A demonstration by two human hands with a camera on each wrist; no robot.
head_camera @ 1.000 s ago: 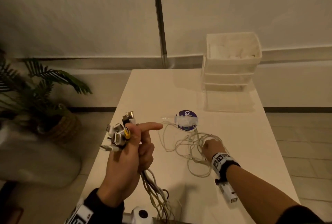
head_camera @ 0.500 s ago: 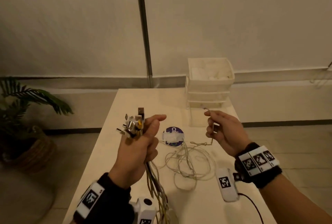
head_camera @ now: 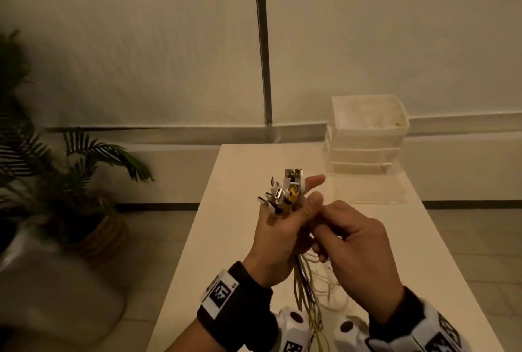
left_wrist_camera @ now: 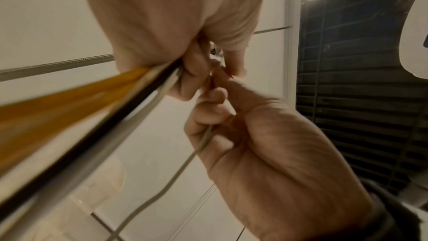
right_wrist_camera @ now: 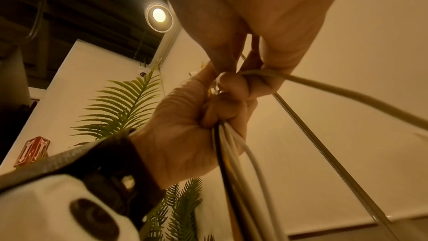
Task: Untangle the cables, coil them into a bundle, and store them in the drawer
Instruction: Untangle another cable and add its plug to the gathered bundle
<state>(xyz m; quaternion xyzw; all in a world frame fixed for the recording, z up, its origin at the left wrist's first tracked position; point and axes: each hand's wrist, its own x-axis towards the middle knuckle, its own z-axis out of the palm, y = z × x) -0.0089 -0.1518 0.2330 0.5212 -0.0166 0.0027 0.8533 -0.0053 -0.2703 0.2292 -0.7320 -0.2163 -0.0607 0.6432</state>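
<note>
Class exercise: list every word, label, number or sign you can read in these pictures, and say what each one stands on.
No readable words.
Black-and-white square code markers, patterns not text: left wristband, right wristband.
Small characters beside the left marker: too small to read.
Red sign on the wall, right wrist view: white marks, too blurred to read.

Both forearms rise side by side, wrists banded. The left hand (head_camera: 278, 234) is fisted upright, its index finger pointing out. The right hand (head_camera: 357, 250) presses against it, fingers curled, thumb and forefinger pinched together.
</note>
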